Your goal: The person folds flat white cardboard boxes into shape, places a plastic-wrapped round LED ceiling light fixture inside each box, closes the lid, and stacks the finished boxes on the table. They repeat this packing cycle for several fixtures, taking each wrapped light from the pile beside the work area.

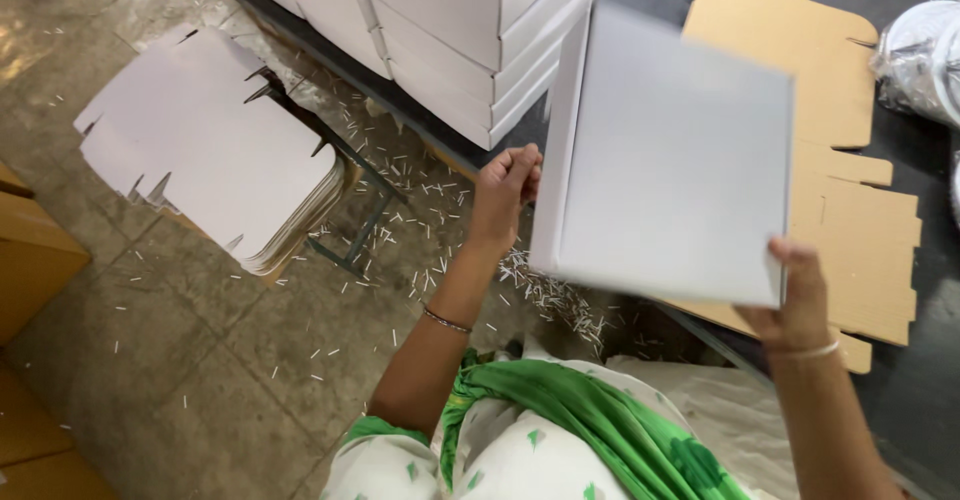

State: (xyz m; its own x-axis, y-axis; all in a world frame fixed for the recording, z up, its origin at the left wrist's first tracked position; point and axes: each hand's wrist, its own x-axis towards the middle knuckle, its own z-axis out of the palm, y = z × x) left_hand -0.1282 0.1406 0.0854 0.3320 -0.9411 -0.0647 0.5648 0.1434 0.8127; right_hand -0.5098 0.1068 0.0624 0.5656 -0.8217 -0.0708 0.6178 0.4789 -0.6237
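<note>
I hold a flat white folded box (670, 160) up in front of me with both hands. My left hand (505, 192) grips its left edge, fingers curled around it. My right hand (795, 300) pinches the lower right corner, thumb on top. Under the box, an unfolded brown cardboard blank (850, 190) lies flat on the dark table (930, 360). Several finished white boxes (450, 30) are stacked at the table's far left end, just beyond my left hand.
A pile of flat white die-cut blanks (210, 150) rests on a low stand over the stone floor, which is littered with small paper scraps (540, 290). Brown cartons (30, 260) stand at the left edge. Plastic-wrapped round items (925, 55) sit at the top right.
</note>
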